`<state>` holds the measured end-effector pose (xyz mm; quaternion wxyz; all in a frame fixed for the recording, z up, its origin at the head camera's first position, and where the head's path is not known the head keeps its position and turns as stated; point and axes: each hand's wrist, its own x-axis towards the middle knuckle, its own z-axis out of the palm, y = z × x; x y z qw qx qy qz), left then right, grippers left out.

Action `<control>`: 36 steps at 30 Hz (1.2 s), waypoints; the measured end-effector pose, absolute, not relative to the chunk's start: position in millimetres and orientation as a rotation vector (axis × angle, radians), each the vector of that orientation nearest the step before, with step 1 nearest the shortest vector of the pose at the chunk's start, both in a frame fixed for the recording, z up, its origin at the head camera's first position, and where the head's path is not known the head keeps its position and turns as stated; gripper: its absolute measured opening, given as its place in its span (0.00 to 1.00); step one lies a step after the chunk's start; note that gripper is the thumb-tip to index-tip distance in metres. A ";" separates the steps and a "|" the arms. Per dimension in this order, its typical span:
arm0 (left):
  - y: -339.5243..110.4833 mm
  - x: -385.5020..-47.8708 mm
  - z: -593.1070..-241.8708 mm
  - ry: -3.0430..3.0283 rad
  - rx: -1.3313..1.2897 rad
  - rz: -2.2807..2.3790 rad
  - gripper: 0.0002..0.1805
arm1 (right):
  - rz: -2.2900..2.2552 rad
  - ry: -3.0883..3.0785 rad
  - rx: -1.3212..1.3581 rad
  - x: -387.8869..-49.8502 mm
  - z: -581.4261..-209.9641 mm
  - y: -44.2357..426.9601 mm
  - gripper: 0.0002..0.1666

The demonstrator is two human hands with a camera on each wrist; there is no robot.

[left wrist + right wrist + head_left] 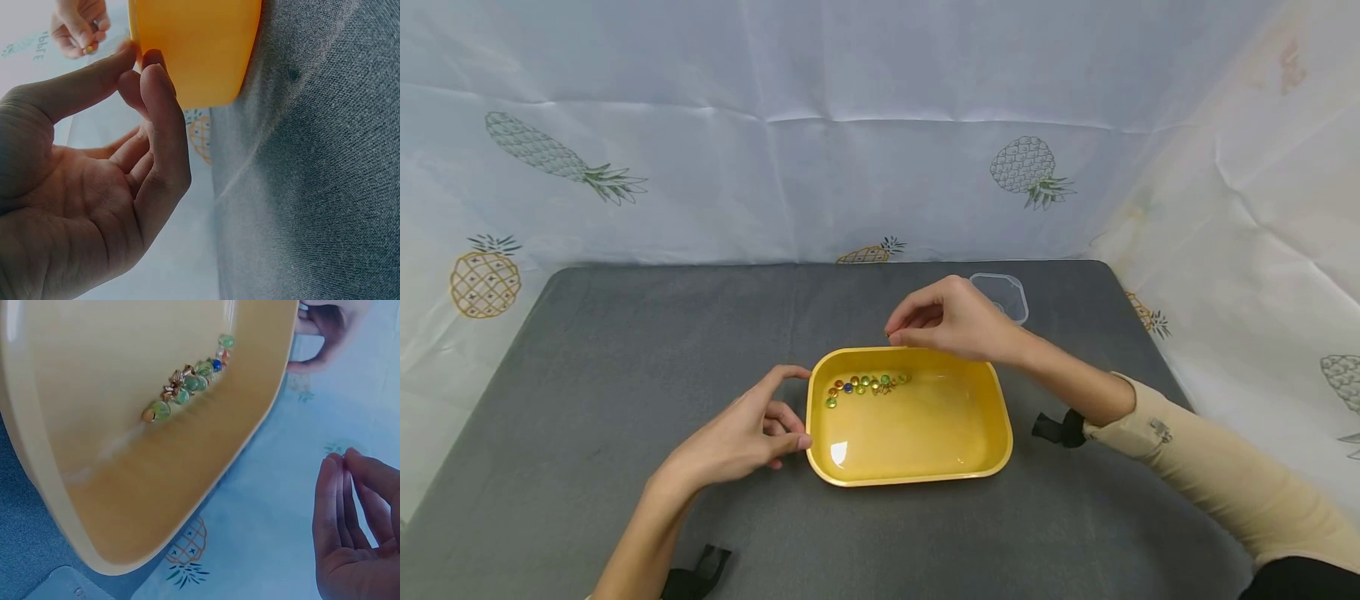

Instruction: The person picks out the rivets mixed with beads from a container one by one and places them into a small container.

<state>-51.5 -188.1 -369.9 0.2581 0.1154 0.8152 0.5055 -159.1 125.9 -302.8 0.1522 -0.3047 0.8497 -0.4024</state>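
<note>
A yellow tray (917, 481) stands on the grey table, with a line of glass marbles (861, 383) along its far left inside. Among the marbles lie small shiny gold-coloured pieces (178, 381). My left hand (737, 433) holds the tray's left side, thumb and fingertips against the rim and wall. Over the far rim, my right hand (955, 321) pinches a tiny item. In the left wrist view this shows as a small gold-coloured piece (90, 49); its exact kind is too small to tell. The right wrist view shows the right fingertips together, the piece hidden.
Behind the right hand lies a clear plastic lid or shallow box (1011, 300) on the table (625, 350). A pale pineapple-print cloth (775, 183) hangs along the back and right side. Black straps (1060, 429) hang at both wrists.
</note>
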 end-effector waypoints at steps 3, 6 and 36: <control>-188.2 -51.5 -370.0 2.209 0.313 1.371 0.43 | -1.178 2.445 -0.861 -161.1 -303.0 130.0 0.06; -188.0 -51.7 -369.9 2.207 0.311 1.371 0.43 | -1.218 2.461 -0.864 -162.7 -301.2 135.8 0.07; -188.0 -51.6 -369.2 2.214 0.308 1.362 0.43 | -1.408 2.599 -0.643 -175.3 -292.7 190.2 0.10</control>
